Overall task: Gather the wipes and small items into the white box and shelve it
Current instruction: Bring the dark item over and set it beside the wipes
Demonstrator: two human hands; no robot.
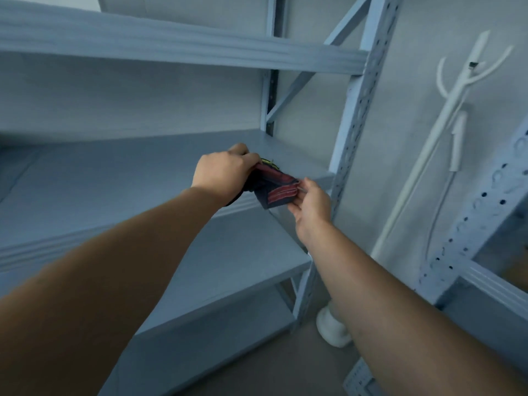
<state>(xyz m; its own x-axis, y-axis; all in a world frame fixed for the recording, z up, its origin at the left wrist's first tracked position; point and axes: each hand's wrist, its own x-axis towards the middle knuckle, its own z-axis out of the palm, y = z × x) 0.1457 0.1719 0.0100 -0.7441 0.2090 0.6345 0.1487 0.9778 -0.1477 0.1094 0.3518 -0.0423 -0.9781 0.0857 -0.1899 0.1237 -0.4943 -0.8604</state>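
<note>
My left fingers (247,160) curl round one end of a dark, red-striped packet (278,188), and my right fingers (298,208) pinch the other end, at the front right corner of a grey shelf (143,178). A slack pinch could drop the packet past the shelf's edge to the floor (285,364). No white box is in sight. A white coat stand (445,110) stands by the wall (405,81).

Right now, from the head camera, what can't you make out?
Packet: head view, blurred; the left hand covers its far end, the right hand its near corner, so its print is unreadable.
Yellow-green thing: head view, mostly hidden behind the left hand and the packet.
Coat stand base: head view, partly covered by the right forearm.
White box: nowhere in the head view.
</note>
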